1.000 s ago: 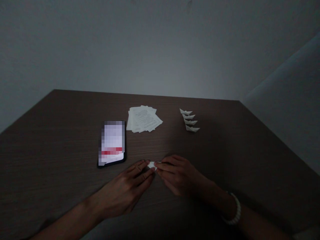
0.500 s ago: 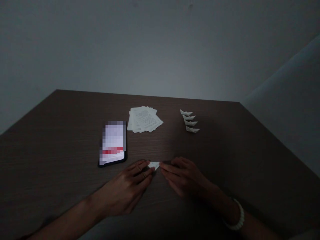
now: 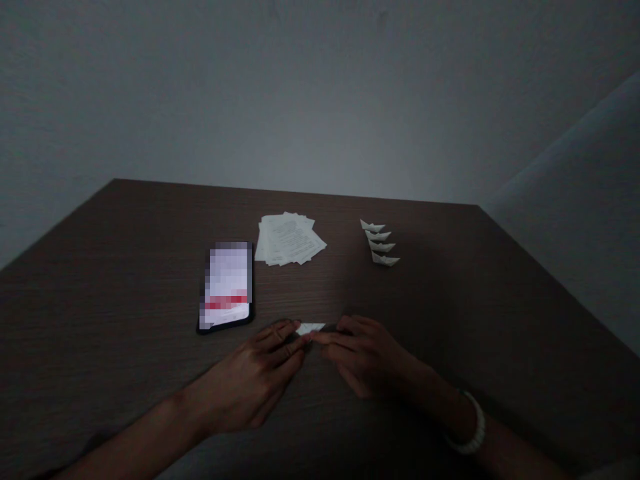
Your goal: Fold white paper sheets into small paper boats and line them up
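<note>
A small piece of white folded paper [image 3: 313, 327], roughly triangular, lies on the table between my hands. My left hand [image 3: 263, 373] pins its left end down, with fingers held close together and rings on two of them. Against the paper's lower edge press the fingertips of my right hand [image 3: 363, 353], its thumb side tucked underneath. The fingers of both hands cover part of the paper, so its full shape is hidden. A pale bracelet [image 3: 479, 423] circles my right wrist.
On the brown table [image 3: 150, 213] lies a phone [image 3: 227, 287] with a lit, blurred screen, left of my hands. Behind it is a loose stack of printed paper sheets [image 3: 290, 239]. Several small paper boats [image 3: 384, 260] stand in a column at the right. A wall [image 3: 310, 100] rises behind.
My right fingertips slid right along the paper, then came back left to its lower edge, baring more of its right corner. My left hand stays nearly still.
</note>
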The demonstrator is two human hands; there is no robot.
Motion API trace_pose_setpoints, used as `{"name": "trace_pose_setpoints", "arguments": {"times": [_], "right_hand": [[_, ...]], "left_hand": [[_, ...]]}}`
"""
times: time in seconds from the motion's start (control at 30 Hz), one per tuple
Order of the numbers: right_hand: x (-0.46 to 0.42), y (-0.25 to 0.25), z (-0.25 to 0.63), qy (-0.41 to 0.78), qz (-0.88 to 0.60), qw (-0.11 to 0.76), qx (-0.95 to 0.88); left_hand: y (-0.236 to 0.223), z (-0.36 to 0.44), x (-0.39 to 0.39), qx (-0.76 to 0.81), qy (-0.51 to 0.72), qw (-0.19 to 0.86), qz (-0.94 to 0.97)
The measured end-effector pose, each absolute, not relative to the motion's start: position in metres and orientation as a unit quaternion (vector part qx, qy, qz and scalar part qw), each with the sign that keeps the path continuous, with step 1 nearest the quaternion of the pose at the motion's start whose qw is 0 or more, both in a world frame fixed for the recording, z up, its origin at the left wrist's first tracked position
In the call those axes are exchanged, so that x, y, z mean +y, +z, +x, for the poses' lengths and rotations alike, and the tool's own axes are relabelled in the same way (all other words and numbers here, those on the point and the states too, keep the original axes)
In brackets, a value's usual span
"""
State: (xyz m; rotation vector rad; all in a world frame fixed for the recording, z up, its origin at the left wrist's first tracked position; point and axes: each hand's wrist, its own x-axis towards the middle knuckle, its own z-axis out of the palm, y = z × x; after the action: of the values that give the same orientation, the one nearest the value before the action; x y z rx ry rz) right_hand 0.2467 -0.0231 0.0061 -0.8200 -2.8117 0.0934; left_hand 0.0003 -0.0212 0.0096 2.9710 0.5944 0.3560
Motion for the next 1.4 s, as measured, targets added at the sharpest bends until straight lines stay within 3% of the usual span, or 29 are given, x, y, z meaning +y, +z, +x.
{"name": "trace_pose_setpoints", "arguments": {"times": [0.2, 0.53, 0.87, 1.4], "right_hand": [[-0.025, 0.004, 0.251, 0.029, -0.336, 0.136, -0.932], [-0.018, -0.002, 0.240, 0.063, -0.394, 0.210, -0.892], [-0.027, 0.008, 0.218, -0.038, -0.402, 0.122, -0.907], [-0.017, 0.010, 0.214, 0.123, -0.489, 0.179, -0.845]], "left_hand": [[0.011, 0.001, -0.021, 0.190, 0.119, 0.048, 0.973], [0.004, 0.004, -0.016, 0.230, 0.226, 0.058, 0.945], [0.001, 0.003, -0.019, 0.233, 0.219, -0.006, 0.947], [-0.003, 0.004, -0.012, 0.277, 0.277, 0.051, 0.919]]}}
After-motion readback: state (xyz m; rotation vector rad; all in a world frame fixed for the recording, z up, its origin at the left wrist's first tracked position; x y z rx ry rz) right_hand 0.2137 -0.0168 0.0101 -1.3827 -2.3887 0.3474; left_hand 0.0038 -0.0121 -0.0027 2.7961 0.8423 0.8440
